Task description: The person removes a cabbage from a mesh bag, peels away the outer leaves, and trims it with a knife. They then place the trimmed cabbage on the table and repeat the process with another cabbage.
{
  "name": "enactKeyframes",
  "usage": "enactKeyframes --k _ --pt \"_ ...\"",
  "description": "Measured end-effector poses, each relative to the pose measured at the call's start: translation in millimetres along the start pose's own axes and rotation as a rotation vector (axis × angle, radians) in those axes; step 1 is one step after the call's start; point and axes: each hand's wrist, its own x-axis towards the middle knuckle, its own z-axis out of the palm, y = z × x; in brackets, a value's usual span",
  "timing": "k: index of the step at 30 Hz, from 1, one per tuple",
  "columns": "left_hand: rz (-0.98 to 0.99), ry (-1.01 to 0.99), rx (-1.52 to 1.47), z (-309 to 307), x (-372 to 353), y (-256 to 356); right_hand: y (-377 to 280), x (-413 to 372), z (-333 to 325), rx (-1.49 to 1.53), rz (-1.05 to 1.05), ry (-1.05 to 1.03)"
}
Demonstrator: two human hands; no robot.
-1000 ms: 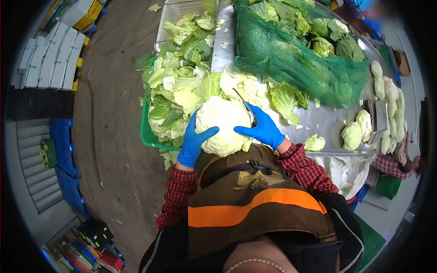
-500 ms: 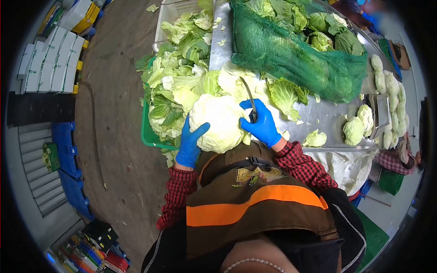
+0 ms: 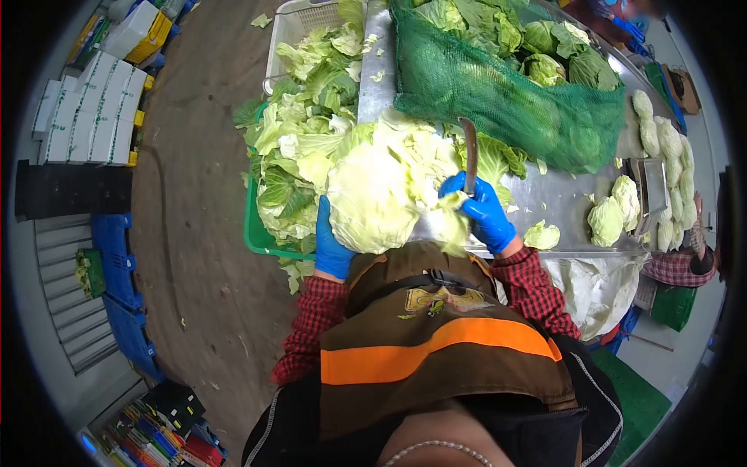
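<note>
A pale, trimmed cabbage (image 3: pixel 369 206) rests against my left hand (image 3: pixel 333 245), whose gloved fingers hold its left side and underside. In a blue glove too, my right hand (image 3: pixel 489 214) grips a knife (image 3: pixel 470 152) with its blade pointing away from me. That same hand pinches a loose cabbage leaf (image 3: pixel 450 224), a short way right of the head. Cut leaves lie behind the cabbage on the metal table (image 3: pixel 545 198). To its left, a green crate (image 3: pixel 255 233) is heaped with leaves.
A green mesh sack (image 3: pixel 498 109) of cabbages lies at the back. Trimmed cabbages (image 3: pixel 604 222) sit at right beside a scale (image 3: pixel 650 187) and netted cabbages (image 3: pixel 669 156). A white basket (image 3: pixel 292 23) stands behind the crate. At far right is another person's sleeve (image 3: pixel 677 268).
My right hand has moved right, away from the cabbage, with the knife and a leaf. The knife is now more upright. My left hand has shifted lower around the cabbage.
</note>
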Motion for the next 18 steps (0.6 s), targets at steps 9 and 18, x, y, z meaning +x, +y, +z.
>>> enactKeyframes --k 9,18 --pt "0.150 -0.185 0.454 -12.7 33.6 16.7 -31.9 25.5 19.0 -0.328 0.322 0.105" --pt "0.858 -0.146 2.322 -11.8 18.4 6.2 -46.2 66.0 26.8 0.008 0.005 0.262"
